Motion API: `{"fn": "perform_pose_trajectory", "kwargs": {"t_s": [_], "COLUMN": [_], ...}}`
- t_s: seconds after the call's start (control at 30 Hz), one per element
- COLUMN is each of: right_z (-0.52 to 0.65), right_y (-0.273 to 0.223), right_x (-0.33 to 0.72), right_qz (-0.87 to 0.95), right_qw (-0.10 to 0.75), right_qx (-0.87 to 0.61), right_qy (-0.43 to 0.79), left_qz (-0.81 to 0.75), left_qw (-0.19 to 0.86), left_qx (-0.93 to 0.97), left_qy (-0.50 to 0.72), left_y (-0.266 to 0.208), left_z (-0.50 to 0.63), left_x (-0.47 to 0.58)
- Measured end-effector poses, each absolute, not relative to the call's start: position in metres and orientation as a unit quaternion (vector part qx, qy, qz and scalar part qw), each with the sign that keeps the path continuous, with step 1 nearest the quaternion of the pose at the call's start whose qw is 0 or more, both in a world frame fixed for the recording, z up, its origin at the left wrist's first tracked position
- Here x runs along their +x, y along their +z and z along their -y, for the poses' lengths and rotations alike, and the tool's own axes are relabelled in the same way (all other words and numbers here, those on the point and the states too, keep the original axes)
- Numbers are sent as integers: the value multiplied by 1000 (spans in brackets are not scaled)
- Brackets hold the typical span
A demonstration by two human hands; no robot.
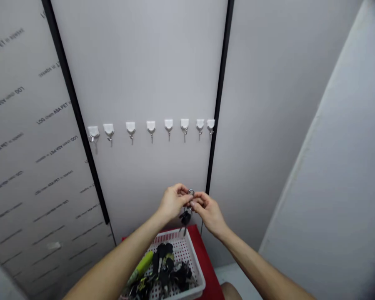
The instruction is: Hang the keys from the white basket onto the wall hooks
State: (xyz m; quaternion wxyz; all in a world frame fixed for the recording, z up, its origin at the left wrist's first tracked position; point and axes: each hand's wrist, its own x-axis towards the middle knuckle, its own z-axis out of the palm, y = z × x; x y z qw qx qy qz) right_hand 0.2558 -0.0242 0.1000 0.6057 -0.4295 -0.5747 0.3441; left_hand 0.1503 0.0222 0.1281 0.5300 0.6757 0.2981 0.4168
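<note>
My left hand (172,203) is closed, its thumb and fingers pinching a bunch of keys (185,217) near a metal ring (191,192). Opposite it, my right hand (211,214) also grips the keys' rings between thumb and fingers, its fingertips almost meeting the left ones. Black-headed keys dangle below both hands. Under them stands a white perforated plastic basket (197,266) holding several more keys (165,266) and a yellow-green object (143,263). My left forearm covers part of the basket.
Several white adhesive hooks (151,126) run in a row across the grey panel (137,62) ahead. Black strips (220,91) border that panel. The basket rests on a red surface (206,260). A pale wall (340,166) rises at the right.
</note>
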Motion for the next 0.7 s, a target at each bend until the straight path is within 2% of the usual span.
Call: {"fn": "perform_pose_trajectory", "kwargs": {"t_s": [0.2,0.33,0.5,0.7], "right_z": [5,-17,-40,-49], "right_y": [165,210,239,230], "right_x": [280,303,315,315], "right_qz": [484,425,412,408], "right_qw": [705,773,771,759], "right_qx": [-436,-390,-419,-451], "right_qy": [281,265,247,233], "left_qz": [-250,-251,-288,-306], "left_qw": [536,495,441,460], "left_qx": [645,675,721,716], "left_qy": [483,486,450,426], "left_y": [189,213,202,179], "left_z": [-28,-27,-24,-21], "left_x": [189,202,196,171]}}
